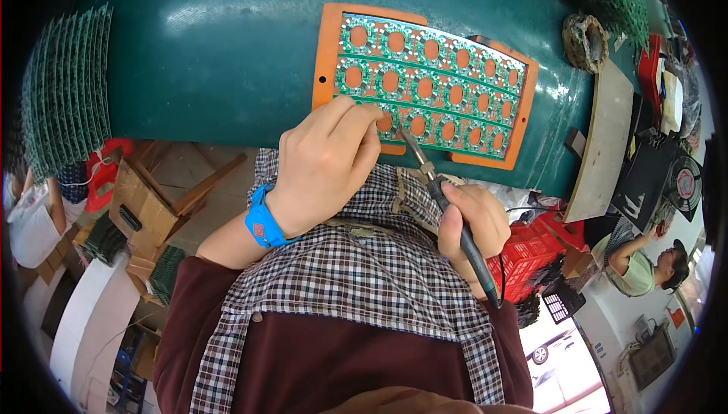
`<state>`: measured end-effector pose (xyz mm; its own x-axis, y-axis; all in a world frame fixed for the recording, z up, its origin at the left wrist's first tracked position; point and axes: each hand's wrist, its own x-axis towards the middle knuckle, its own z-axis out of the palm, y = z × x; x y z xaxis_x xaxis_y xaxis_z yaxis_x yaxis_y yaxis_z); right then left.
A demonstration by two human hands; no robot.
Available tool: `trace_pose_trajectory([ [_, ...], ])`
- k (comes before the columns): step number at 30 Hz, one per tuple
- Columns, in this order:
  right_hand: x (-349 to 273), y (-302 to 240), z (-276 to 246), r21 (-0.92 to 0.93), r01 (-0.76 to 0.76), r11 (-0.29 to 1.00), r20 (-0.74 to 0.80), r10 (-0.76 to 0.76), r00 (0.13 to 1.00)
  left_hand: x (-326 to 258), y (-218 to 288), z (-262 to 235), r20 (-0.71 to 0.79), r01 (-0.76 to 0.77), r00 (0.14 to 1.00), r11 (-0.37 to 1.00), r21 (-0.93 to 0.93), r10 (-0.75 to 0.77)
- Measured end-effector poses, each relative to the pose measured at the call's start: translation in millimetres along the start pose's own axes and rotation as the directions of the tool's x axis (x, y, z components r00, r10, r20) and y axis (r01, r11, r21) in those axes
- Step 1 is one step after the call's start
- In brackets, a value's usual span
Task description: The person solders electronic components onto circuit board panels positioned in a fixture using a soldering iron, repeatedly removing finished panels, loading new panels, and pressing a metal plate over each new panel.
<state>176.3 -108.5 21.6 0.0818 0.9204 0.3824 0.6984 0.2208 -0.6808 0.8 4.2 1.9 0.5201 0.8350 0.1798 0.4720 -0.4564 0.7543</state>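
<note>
A green circuit board panel (426, 73) with rows of ring-shaped boards lies in an orange frame (327, 50) on the green tabletop. My right hand (479, 221) is wrapped round a soldering iron (462, 230), its metal tip slanting up to the panel's near row. My left hand (326, 160), with a blue wristband (265, 217), rests over the panel's near left corner. Its fingertips are pinched together close to the iron's tip. Whatever they hold, if anything, is too small or hidden to make out.
On the table's left edge stands a stack of green board panels (72, 88). A roll of tape (585, 42) and a wooden board (603, 141) are at the right. Below the table's right side sits a red crate (531, 251). Another person (641, 262) is at far right.
</note>
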Motion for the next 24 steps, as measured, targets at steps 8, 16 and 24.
trace_pose_trajectory([
  [8, -1.8, 0.8, 6.1, 0.047, -0.118, 0.992, -0.013, 0.118, 0.993, 0.3, 0.8, -0.1, 0.026, -0.011, 1.0, 0.998, 0.058, 0.01],
  [16, -4.5, -0.7, 5.9, 0.015, -0.067, 0.998, -0.02, 0.067, 0.998, 1.0, -1.4, -8.5, 0.103, -0.028, 0.994, 0.998, 0.062, 0.021],
  [24, -1.6, -3.5, 12.8, 0.037, 0.014, 0.999, -0.012, -0.013, 1.0, -10.5, -4.0, -14.5, 0.0, 0.055, 0.998, 0.998, -0.013, -0.055],
])
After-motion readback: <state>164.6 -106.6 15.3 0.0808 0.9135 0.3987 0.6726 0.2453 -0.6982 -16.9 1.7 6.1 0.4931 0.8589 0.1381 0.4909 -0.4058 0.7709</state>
